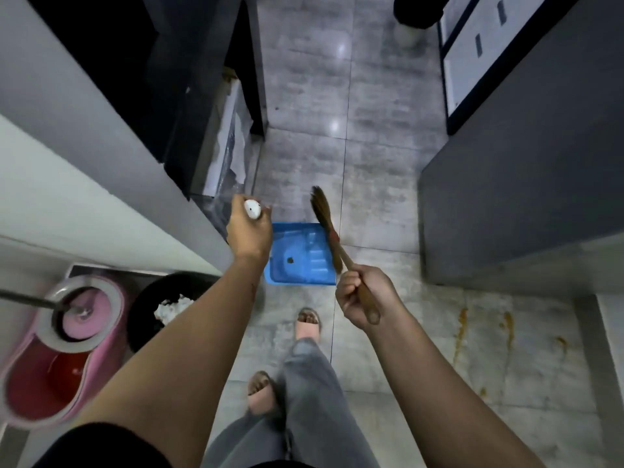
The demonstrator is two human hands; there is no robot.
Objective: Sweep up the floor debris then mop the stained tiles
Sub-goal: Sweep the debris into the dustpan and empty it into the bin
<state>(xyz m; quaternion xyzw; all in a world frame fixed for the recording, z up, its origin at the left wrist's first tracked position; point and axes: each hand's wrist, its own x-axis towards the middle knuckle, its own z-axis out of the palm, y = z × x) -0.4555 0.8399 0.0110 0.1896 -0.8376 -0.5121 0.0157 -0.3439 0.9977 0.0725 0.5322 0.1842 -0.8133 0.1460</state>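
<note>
While your left grip (250, 231) clamps the dustpan (300, 265) handle and right grip (363, 295) the broom (323, 214), tiled floor (304, 96) runs open ahead between cabinets (506, 197), stains (462, 329) lower right.

Dim, soft-focus view; glare spots on tiles (337, 86).

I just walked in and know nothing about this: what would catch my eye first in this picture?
The bright blue dustpan stands out against the grey tiles at centre, with the left hand gripping a white-capped handle above it and the right hand holding a small brown hand broom beside it. Orange-brown stains streak the floor at lower right, and a pink mop bucket sits at lower left.
</note>
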